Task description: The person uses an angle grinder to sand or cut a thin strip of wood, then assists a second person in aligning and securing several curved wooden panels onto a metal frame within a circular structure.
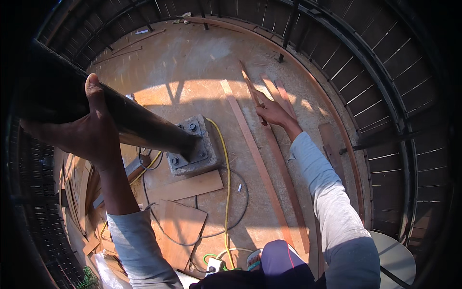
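At the bottom edge of my view I have the wearer's dark purple knee [284, 264], with a white socket block [214, 264] on its left and a round grey surface [397, 253] off to the right. Further up on the left, I see the left hand [94, 132] laid against a thick dark pole [139, 113]. Its thumb points up, wide of the fingers, whose tips fade into shadow, so I cannot tell whether they clasp the pole. Beyond the socket block, a wide board [180, 226] and a shorter board [192, 186] lie on the floor. Past them, the pole's foot is bolted onto a concrete block [215, 149], with a yellow cable [225, 159] running by its right side.

Out to the right, I make out the right hand [273, 113] with its fingers closed on a narrow wooden strip [247, 79]. I cannot tell whether that joins the reddish strip [286, 185] below the hand. Just left of it lies a paler strip [254, 153]. Farthest off, I see a dark slatted wall [332, 43] curving around the floor.
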A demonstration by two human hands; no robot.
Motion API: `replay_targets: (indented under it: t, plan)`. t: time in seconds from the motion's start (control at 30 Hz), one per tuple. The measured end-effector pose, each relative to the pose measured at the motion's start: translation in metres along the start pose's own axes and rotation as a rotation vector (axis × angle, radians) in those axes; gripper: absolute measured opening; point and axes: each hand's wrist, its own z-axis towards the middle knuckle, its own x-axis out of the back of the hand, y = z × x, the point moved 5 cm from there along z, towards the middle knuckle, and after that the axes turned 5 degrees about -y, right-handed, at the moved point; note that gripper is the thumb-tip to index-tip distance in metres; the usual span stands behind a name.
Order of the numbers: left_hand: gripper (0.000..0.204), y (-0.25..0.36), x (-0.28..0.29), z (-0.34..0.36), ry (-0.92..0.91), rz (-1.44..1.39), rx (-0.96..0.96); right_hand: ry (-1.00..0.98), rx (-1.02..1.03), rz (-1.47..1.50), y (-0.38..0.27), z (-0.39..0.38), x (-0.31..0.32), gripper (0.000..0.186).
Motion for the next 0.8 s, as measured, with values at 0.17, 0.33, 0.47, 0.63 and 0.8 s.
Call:
replay_targets:
  t: [0.17,0.33,0.47,0.63,0.8]
  plan:
    - [0.117,0.006,0.000,0.001,0.023,0.076,0.003,-0.238,0.266,1.071,-0.052,-0.056,0.059,0.038]
    - [0.118,0.005,-0.002,-0.003,0.039,0.056,0.075,-0.006,0.308,0.788,-0.068,-0.029,0.066,0.038]
    - [0.121,0.007,0.000,0.002,0.006,-0.045,0.083,0.470,0.382,0.041,-0.093,0.026,0.058,0.046]
    - [0.109,0.024,-0.008,0.002,0.003,0.123,0.070,0.667,0.493,-0.220,-0.047,0.104,0.042,0.048]
    - [0.077,-0.010,-0.010,-0.029,-0.071,0.107,0.350,0.424,0.288,-0.225,-0.048,0.107,0.039,0.047]
